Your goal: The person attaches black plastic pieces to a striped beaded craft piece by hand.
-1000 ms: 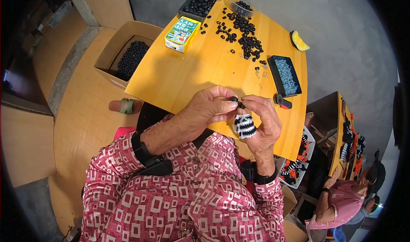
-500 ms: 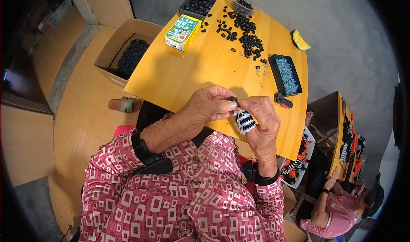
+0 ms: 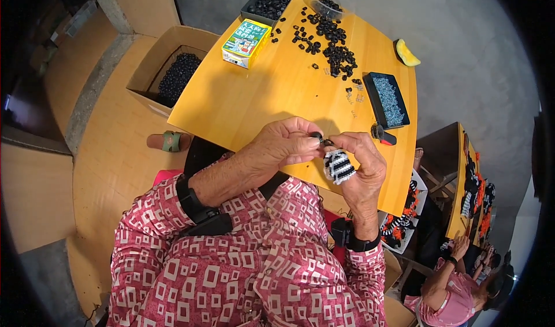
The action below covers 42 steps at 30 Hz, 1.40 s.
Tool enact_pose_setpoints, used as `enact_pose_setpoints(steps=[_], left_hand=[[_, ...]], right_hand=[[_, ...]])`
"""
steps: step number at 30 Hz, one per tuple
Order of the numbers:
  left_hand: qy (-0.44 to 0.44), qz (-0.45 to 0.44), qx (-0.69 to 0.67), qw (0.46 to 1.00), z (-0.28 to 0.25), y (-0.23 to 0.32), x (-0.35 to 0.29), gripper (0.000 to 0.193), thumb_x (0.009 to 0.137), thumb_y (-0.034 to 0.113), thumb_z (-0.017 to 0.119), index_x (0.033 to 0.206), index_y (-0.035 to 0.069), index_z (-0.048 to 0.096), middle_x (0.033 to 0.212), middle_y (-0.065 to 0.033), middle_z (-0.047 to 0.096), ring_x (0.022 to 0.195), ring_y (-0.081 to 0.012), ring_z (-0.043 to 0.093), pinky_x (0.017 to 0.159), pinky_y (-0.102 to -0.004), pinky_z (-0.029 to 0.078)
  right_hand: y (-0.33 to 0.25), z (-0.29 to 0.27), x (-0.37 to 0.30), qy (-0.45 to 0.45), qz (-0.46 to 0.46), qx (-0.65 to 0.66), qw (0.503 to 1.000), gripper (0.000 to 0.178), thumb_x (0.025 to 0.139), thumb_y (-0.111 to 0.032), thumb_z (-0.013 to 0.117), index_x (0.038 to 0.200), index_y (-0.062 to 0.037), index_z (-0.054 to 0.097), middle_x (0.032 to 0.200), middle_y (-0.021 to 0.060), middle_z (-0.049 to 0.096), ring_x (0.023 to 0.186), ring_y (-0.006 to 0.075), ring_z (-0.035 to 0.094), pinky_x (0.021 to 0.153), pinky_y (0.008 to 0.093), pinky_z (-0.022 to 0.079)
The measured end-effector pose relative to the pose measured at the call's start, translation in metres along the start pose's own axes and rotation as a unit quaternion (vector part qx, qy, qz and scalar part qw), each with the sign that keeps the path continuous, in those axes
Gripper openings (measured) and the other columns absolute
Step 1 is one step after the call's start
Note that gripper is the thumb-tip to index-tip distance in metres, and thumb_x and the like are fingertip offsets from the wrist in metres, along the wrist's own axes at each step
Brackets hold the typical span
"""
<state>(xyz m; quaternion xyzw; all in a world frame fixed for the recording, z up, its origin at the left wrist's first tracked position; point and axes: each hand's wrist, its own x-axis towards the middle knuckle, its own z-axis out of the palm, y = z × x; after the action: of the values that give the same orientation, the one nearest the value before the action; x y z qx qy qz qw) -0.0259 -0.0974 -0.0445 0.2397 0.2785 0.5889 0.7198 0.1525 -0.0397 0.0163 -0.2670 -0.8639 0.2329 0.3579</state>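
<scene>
- The left hand (image 3: 283,144) had a tight pinch grip on a small black part (image 3: 315,135), in front of the chest above the desk (image 3: 289,84)'s near edge.
- The right hand (image 3: 366,168) had its grip closed by thumb and forefinger beside that part, with a striped knit piece (image 3: 339,166) below; whether a finger filled the knit could not be told.
- The part might have slipped, being small and held only by fingertips; near the desk's edge, it could have dropped to the floor.
- The knit might have twisted or snagged if the hands pulled unevenly.
- Counted: one striped knit, one yellow-green carton (image 3: 247,41), one black tray (image 3: 372,99), one clear bowl (image 3: 308,0), one cardboard box (image 3: 144,99), one yellow wedge (image 3: 408,54), one green-strapped sandal (image 3: 172,141).
- Loose black parts (image 3: 339,61) lay too crowded to count.
</scene>
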Motion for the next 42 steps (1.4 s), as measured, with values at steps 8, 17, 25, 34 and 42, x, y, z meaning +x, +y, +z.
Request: enact_pose_setpoints(steps=[8, 17, 25, 34, 42], left_hand=[[-0.05, -0.029, -0.045, 0.997, 0.0, 0.005, -0.008, 0.028, 0.095, 0.02, 0.066, 0.117, 0.005, 0.055, 0.11, -0.012, 0.066, 0.106, -0.0225, 0.067, 0.097, -0.0321, 0.054], [-0.033, -0.041, -0.033, 0.998, 0.0, 0.007, -0.017, 0.024, 0.095, 0.016, 0.066, 0.113, 0.002, 0.06, 0.106, -0.0096, 0.068, 0.104, -0.0201, 0.068, 0.095, -0.0305, 0.054], [-0.033, -0.049, -0.022, 0.998, -0.001, 0.005, -0.019, 0.022, 0.094, 0.014, 0.066, 0.111, 0.001, 0.061, 0.104, -0.0094, 0.069, 0.101, -0.0186, 0.068, 0.093, -0.0303, 0.054], [-0.036, -0.053, -0.008, 0.998, -0.003, 0.003, -0.021, 0.026, 0.092, 0.015, 0.068, 0.112, -0.001, 0.061, 0.105, -0.0102, 0.068, 0.102, -0.0187, 0.068, 0.094, -0.0303, 0.054], [-0.042, -0.052, 0.0, 0.998, -0.004, 0.003, -0.02, 0.028, 0.092, 0.015, 0.069, 0.113, 0.0, 0.06, 0.106, -0.0093, 0.067, 0.103, -0.0189, 0.068, 0.094, -0.0294, 0.054]], right_hand=[[0.002, -0.009, -0.003, -0.012, -0.015, 0.02, 1.0, 0.029, 0.069, 0.003, 0.073, 0.097, -0.0015, 0.069, 0.088, 0.01, 0.067, 0.082, 0.0237, 0.064, 0.071, 0.0312, 0.051], [-0.006, -0.009, 0.002, -0.034, -0.037, 0.0, 0.999, 0.029, 0.068, 0.001, 0.073, 0.097, -0.0021, 0.069, 0.088, 0.0102, 0.066, 0.08, 0.025, 0.063, 0.069, 0.0327, 0.049], [-0.006, -0.011, 0.004, -0.053, -0.051, -0.019, 0.997, 0.029, 0.068, 0.0, 0.073, 0.097, -0.0023, 0.07, 0.087, 0.0103, 0.065, 0.079, 0.0255, 0.063, 0.068, 0.0334, 0.049], [-0.006, -0.013, 0.004, -0.084, -0.064, -0.031, 0.994, 0.03, 0.067, -0.002, 0.074, 0.097, -0.0023, 0.069, 0.088, 0.0109, 0.065, 0.081, 0.0274, 0.063, 0.069, 0.0351, 0.05], [-0.008, -0.012, 0.008, -0.104, -0.078, -0.042, 0.991, 0.028, 0.069, -0.003, 0.074, 0.097, -0.0013, 0.069, 0.088, 0.0115, 0.065, 0.081, 0.0292, 0.062, 0.069, 0.0364, 0.05]])
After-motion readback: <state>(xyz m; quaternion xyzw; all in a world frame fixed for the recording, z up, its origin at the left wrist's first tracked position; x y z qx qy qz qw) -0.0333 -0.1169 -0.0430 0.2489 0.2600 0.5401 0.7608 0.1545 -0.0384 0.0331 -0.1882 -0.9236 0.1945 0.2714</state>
